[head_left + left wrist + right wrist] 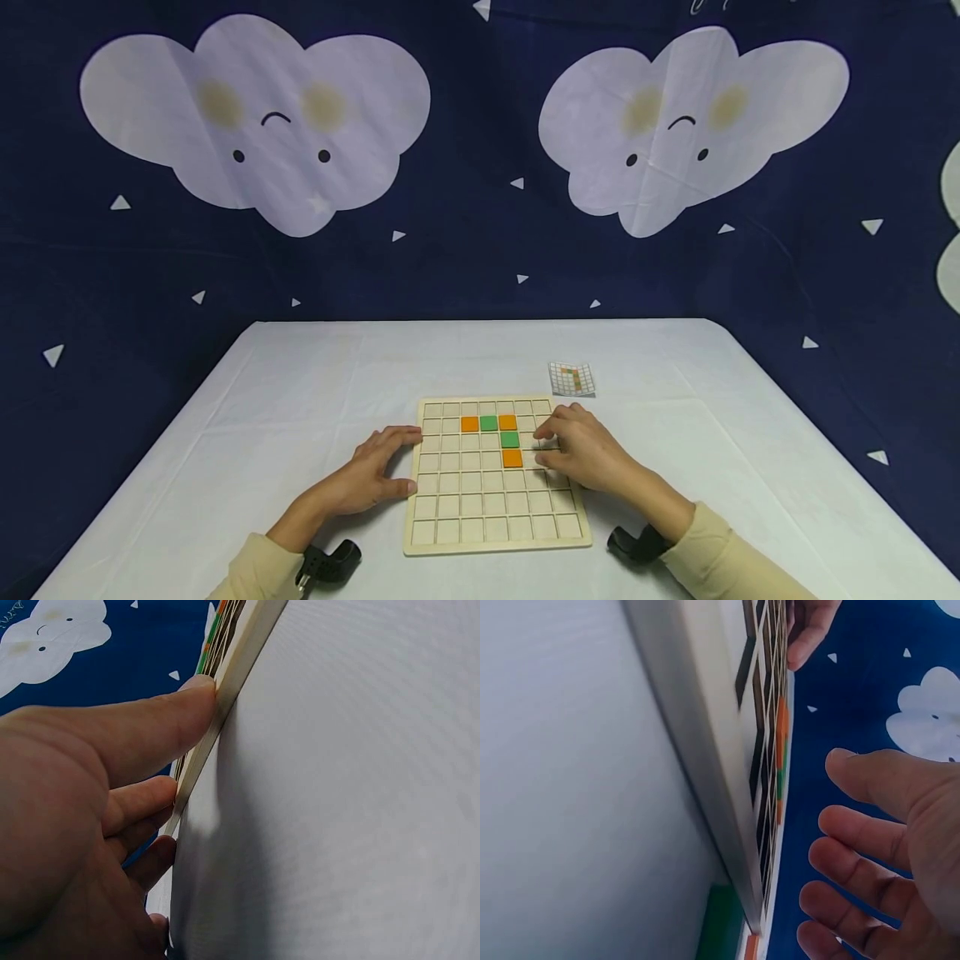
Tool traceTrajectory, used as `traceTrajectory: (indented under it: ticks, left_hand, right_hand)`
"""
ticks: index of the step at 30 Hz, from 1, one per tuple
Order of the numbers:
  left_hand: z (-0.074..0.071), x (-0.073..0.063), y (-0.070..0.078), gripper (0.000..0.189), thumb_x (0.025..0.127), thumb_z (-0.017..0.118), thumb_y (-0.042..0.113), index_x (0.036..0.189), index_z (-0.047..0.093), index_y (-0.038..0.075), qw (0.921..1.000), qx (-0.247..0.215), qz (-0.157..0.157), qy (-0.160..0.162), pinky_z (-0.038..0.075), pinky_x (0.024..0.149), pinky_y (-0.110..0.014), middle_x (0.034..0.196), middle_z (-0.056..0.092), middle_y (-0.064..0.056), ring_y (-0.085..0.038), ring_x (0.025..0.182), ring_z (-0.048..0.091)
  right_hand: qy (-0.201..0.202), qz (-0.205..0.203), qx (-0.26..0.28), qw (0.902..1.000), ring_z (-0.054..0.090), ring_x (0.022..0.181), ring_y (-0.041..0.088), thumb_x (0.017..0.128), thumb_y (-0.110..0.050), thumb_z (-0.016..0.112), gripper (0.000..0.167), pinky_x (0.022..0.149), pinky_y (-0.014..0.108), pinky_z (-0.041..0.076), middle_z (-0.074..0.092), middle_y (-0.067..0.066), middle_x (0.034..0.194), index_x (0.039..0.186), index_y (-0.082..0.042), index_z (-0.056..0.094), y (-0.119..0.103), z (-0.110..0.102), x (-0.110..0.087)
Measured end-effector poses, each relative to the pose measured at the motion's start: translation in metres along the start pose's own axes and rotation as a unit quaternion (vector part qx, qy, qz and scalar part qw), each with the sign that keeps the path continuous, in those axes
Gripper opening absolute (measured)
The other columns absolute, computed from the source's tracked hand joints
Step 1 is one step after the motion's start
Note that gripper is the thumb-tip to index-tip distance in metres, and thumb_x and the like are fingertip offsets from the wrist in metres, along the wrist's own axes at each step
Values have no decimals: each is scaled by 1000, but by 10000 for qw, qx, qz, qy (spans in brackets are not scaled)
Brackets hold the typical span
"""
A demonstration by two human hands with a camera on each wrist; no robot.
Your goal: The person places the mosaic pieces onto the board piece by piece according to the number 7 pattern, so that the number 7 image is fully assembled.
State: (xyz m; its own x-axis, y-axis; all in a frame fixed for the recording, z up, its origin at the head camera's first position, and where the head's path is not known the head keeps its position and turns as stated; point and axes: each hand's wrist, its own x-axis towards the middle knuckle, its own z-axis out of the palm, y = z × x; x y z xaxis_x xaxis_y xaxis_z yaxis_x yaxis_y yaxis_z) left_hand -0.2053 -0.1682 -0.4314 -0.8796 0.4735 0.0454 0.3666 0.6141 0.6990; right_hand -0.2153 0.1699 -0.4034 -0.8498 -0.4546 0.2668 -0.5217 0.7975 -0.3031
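Note:
A pale wooden grid board (461,529) lies on the table. In its upper part sit orange and green square tiles: a row of an orange tile (469,424), a green tile (489,423) and another orange tile (507,422). Below the row's right end come a green tile (509,439) and an orange tile (512,458). My left hand (367,475) rests thumb and fingertips against the board's left edge. Over the right side hovers my right hand (588,450), its fingers spread and loosely bent, with nothing between them in the right wrist view.
A small printed card (572,379) with a coloured grid pattern lies behind the board's right corner. Beside the board's edge, the right wrist view shows a green piece (720,922) and an orange piece (751,947). White cloth (315,375) covers the table; a dark blue curtain (480,250) hangs behind.

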Motion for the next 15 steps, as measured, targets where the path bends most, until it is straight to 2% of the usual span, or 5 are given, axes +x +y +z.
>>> traceTrajectory:
  ticks: [9,15]
  left_hand:
    - [0,0,0,63,80,73,28,134,46,9,10000,6,-60,-2,2,116,-62,147,37,-11,-37,142,24]
    - [0,-1,1,63,80,73,28,134,46,8,10000,23,-37,-15,2,116,-62,147,37,-11,-37,142,24]
  right_hand:
    - [35,87,-25,10000,46,89,10,78,-27,75,23,76,32,45,63,-3,105,97,-16,70,5,-7,-11]
    - [81,159,-7,9998,43,86,7,77,-27,75,23,72,27,42,60,-10,94,96,-17,70,8,-10,-18]
